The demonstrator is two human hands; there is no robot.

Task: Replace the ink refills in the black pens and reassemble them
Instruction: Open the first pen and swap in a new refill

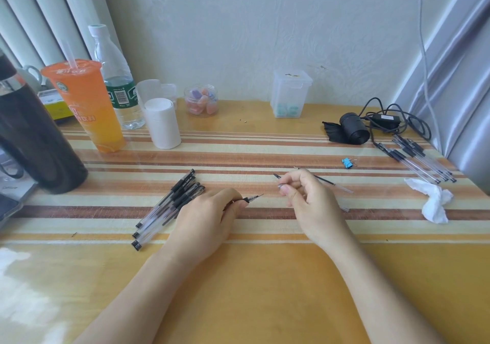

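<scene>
My left hand (209,216) grips a black pen (252,198) whose tip points right, just above the striped mat. My right hand (305,197) pinches a small metal tip cone (281,185) between thumb and forefinger, and a pen barrel seems to lie under the palm, its clear end (344,209) showing at the right. A black cap (277,176) pokes out just left of the fingers. An ink refill (324,180) lies on the mat behind my right hand. Several capped black pens (172,204) lie in a bundle left of my left hand.
More clear pens (421,162) lie at the far right by a black roll (354,128) and a cable. A crumpled tissue (434,201), a blue binder clip (346,163), an orange drink cup (87,107), a water bottle (116,78), a white roll (162,123) and a dark flask (31,142) stand around.
</scene>
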